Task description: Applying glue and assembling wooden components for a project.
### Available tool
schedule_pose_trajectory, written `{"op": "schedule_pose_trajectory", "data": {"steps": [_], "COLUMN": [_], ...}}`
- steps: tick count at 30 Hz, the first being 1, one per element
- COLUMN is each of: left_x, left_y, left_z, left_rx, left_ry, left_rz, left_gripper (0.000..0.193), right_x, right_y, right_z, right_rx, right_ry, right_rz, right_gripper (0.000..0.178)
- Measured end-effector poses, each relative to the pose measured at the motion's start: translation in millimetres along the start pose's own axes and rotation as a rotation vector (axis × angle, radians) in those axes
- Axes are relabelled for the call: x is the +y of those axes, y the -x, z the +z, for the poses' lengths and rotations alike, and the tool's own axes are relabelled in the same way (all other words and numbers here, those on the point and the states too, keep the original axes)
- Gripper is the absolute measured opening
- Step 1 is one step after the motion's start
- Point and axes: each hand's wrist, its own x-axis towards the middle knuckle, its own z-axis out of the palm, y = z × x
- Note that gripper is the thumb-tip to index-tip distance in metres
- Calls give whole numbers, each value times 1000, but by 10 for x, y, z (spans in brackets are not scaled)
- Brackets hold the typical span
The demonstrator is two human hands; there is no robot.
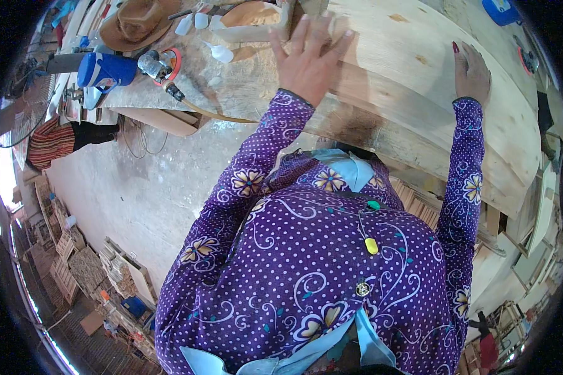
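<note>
Stacked pale wooden panels (pixel 406 94) with curved edges lie on the workbench in front of me. My left hand (pixel 308 59) is over the left end of the stack, fingers spread and holding nothing. Just beyond it is a box-like tray (pixel 231 32) with orange-brown powder in it. On the right part of the top panel (pixel 394 47), my right hand (pixel 472 78) lies with its fingers stretched out, holding nothing. A white squeeze bottle (pixel 221 53) lies left of my left hand. Further left is a round sander (pixel 159 66) with an air hose (pixel 216 115).
A blue jug (pixel 109 70) and a brown hat (pixel 134 26) are at the bench's left. Another blue jug (pixel 500 11) and a second sander (pixel 527 59) are far right. A person in striped clothing (pixel 51 142) is at the left. Wood pieces (pixel 94 269) are piled behind.
</note>
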Motion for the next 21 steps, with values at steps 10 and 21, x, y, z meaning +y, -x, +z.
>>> {"op": "schedule_pose_trajectory", "data": {"steps": [10, 21], "left_x": [-126, -292], "left_y": [89, -87], "left_z": [-125, -148], "left_rx": [9, 62], "left_ry": [52, -13], "left_rz": [-147, -198], "left_gripper": [56, 45], "right_x": [96, 117], "right_y": [-7, -20], "right_z": [78, 59], "right_rx": [26, 7], "right_ry": [-1, 23], "right_rz": [-36, -24], "right_gripper": [37, 38]}}
